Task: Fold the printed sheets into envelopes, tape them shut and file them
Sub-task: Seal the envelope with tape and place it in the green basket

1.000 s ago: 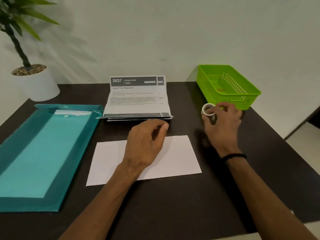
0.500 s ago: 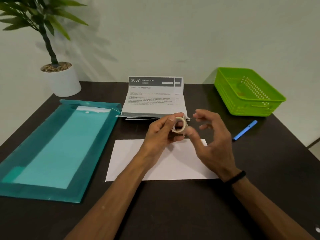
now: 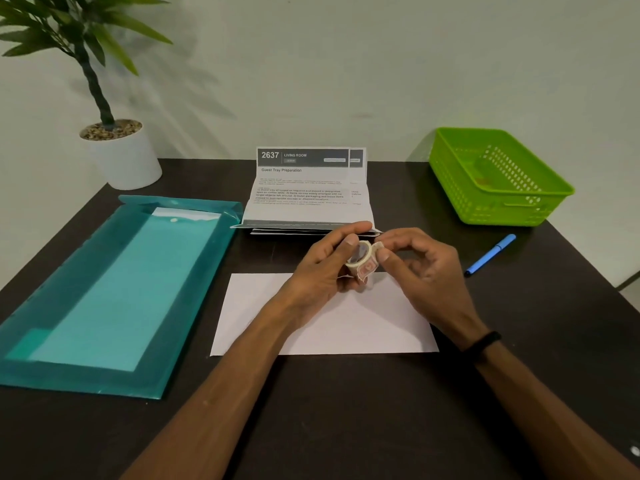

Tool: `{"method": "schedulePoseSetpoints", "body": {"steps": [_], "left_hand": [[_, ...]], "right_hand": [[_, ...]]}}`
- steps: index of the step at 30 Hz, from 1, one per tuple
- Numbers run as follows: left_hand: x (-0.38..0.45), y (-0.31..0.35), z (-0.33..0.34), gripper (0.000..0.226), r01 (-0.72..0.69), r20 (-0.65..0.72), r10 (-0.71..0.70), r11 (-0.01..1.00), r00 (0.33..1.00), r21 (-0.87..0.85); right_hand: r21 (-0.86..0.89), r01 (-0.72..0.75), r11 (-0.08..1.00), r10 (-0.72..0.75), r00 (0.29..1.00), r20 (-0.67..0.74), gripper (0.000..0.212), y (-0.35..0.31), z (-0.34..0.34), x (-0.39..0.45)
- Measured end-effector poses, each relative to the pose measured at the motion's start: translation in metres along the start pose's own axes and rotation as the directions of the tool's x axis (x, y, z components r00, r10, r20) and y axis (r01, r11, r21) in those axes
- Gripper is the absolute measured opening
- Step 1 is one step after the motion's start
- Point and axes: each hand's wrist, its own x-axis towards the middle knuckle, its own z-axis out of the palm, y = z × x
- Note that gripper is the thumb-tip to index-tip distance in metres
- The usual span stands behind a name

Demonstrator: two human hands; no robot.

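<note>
Left hand (image 3: 322, 261) is gripping the small roll of white patterned tape (image 3: 362, 259) above the folded white paper envelope (image 3: 322, 320), right hand (image 3: 422, 265) pinching its loose end, which is risking tearing short or sticking to fingertips

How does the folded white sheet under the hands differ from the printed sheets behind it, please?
The white sheet shows a blank face; the printed sheets show a dark header and text. The white sheet lies flat on the table; the top of the printed sheets tilts up along a crease. The white sheet is a single piece, while the printed sheets form an overlapping stack. Both are white paper with folds, lying on the same dark table.
</note>
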Motion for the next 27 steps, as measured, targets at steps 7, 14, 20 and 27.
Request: {"method": "schedulePoseSetpoints", "body": {"steps": [7, 14, 20, 27], "left_hand": [[0.0028, -0.0033, 0.0008, 0.028, 0.018, -0.081, -0.018, 1.0, 0.997, 0.001], [0.0036, -0.002, 0.0002, 0.03, 0.037, -0.084, -0.043, 0.997, 0.996, -0.071], [0.0051, -0.0027, -0.0004, 0.031, 0.064, -0.106, -0.073, 0.994, 0.992, -0.085], [0.0071, -0.0039, 0.0, 0.03, 0.068, -0.163, -0.084, 0.993, 0.983, -0.099]], "right_hand": [[0.006, 0.019, 1.0, -0.019, 1.0, -0.008, 0.01, 0.0002, 0.0012, -0.0002], [0.018, 0.011, 1.0, -0.011, 1.0, -0.017, 0.016, -0.0002, 0.003, -0.0001], [0.041, 0.014, 0.999, -0.013, 1.0, -0.022, 0.006, -0.0017, 0.0039, -0.0015], [0.03, 0.015, 0.999, -0.014, 0.999, -0.035, 0.005, -0.0001, 0.0057, -0.0024]]}}
